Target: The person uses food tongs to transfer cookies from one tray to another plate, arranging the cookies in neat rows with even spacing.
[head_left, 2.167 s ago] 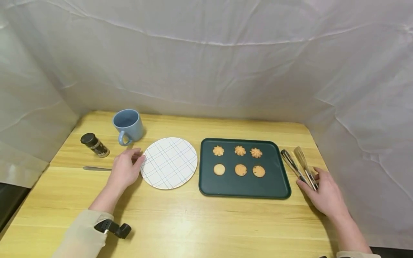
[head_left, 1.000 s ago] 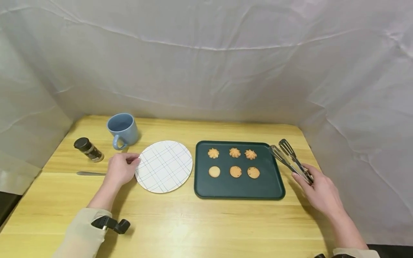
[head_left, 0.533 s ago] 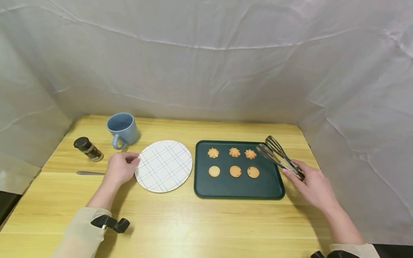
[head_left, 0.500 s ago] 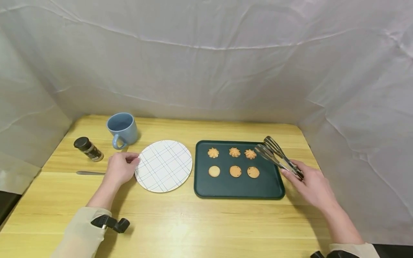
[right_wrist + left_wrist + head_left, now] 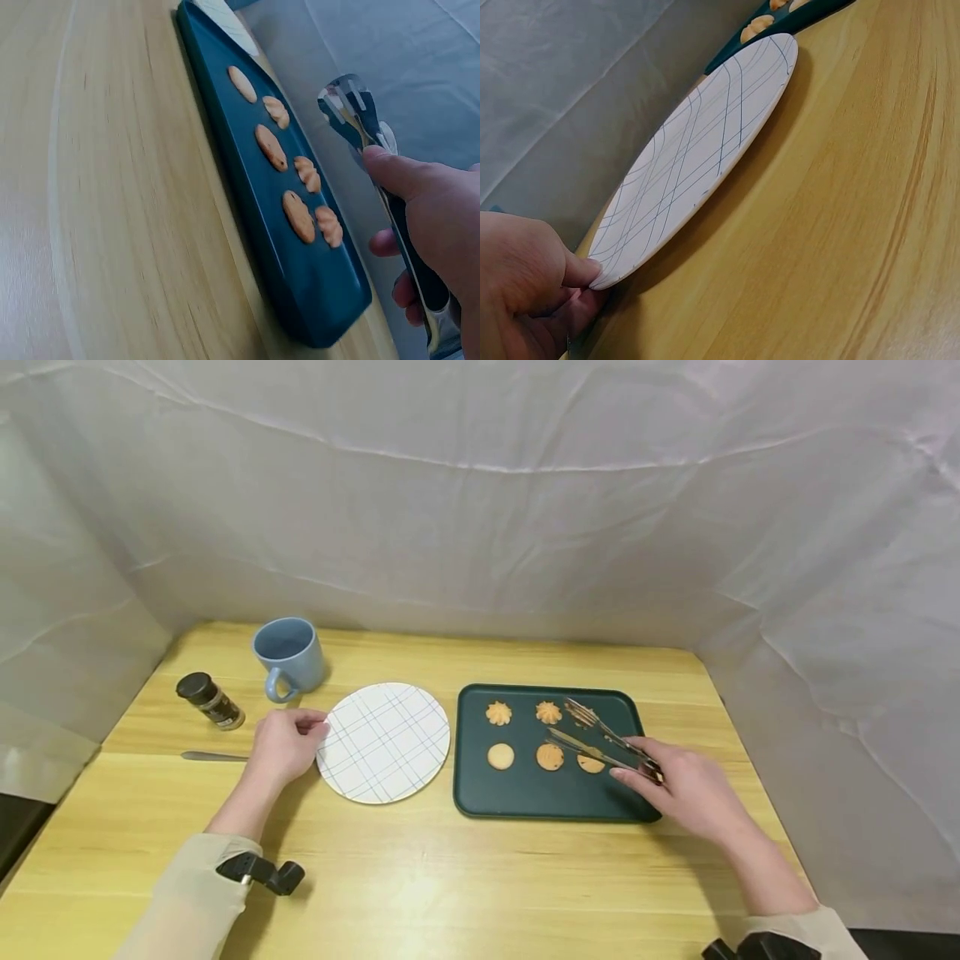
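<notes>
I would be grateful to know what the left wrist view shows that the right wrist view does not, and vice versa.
Only the left wrist view shows the left hand pinching the plate. Only the right wrist view shows the right hand, holding the tongs, and all six cookies. Both show the tray and plate at least in part, some cookies, the wooden table and the grey fabric.

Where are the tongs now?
Head view, right of centre: the tongs are held in the right hand, above the green tray, over its right-hand cookies.
</notes>
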The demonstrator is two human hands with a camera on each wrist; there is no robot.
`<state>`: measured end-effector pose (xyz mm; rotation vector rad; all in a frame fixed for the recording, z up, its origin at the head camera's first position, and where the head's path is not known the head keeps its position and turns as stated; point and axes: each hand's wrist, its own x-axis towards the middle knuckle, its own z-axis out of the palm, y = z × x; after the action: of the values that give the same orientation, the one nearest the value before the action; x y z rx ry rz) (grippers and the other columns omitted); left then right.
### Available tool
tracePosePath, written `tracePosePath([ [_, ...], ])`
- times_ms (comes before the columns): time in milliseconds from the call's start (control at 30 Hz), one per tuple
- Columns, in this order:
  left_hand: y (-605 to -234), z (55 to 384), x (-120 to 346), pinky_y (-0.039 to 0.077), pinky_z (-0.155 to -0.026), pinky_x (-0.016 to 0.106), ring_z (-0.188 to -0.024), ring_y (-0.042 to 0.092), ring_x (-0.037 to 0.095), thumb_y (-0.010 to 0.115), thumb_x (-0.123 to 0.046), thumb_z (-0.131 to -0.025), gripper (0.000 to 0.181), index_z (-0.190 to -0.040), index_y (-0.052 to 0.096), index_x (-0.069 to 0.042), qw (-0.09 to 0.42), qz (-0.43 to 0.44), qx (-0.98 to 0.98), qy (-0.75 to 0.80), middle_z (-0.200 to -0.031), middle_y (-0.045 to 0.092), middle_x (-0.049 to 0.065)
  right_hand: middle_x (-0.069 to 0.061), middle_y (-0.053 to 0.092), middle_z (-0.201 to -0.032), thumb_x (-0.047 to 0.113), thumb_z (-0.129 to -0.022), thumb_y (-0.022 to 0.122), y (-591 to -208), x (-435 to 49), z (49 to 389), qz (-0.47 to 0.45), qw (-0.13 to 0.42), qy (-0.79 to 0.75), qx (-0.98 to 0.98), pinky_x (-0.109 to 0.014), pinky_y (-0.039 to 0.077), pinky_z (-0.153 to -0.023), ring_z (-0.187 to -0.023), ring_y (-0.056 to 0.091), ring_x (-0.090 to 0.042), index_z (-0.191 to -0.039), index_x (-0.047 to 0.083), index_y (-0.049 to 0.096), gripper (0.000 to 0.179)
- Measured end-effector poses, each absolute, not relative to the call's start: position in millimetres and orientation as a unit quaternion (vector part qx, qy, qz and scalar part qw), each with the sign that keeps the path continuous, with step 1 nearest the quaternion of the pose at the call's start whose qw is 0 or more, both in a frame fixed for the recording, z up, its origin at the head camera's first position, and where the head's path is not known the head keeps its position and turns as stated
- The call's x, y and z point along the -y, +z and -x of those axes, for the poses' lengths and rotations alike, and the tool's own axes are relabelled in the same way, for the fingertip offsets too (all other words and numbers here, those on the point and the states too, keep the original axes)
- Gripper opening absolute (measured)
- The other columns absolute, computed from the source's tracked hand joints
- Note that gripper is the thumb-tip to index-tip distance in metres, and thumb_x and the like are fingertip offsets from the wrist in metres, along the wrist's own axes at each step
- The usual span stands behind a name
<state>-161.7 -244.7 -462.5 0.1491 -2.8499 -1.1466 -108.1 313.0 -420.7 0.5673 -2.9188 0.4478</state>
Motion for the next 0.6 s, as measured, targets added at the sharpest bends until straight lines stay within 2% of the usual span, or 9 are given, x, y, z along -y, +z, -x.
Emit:
tracePosePath([
  [267, -460.1, 162.6, 244.0, 0.050, -0.085, 0.043, -0.100, 0.070, 0.034, 0.066, -0.012, -0.101, 0.026, -0.119, 0.076, 0.005, 0.023, -0.052, 0.924, -0.379, -0.106, 0.077, 0.019, 0.015, 0.052, -0.071, 0.063, -0.098, 0.066, -421.3, -297.9, 112.2, -0.183, 0.032, 0.154, 0.970, -0.030, 0.037, -0.051, -0.053, 0.043, -0.006, -0.135, 0.016, 0.068, 0.059],
  [600, -461.0, 163.1, 243.8, 0.050, -0.086, 0.043, -0.099, 0.070, 0.033, 0.066, -0.012, -0.101, 0.026, -0.119, 0.076, 0.004, 0.026, -0.054, 0.924, -0.378, -0.105, 0.077, 0.018, 0.018, 0.052, -0.071, 0.064, -0.097, 0.067, -423.2, -285.2, 115.9, -0.218, 0.013, 0.138, 0.966, -0.030, 0.037, -0.054, -0.054, 0.042, -0.004, -0.134, 0.018, 0.071, 0.060],
])
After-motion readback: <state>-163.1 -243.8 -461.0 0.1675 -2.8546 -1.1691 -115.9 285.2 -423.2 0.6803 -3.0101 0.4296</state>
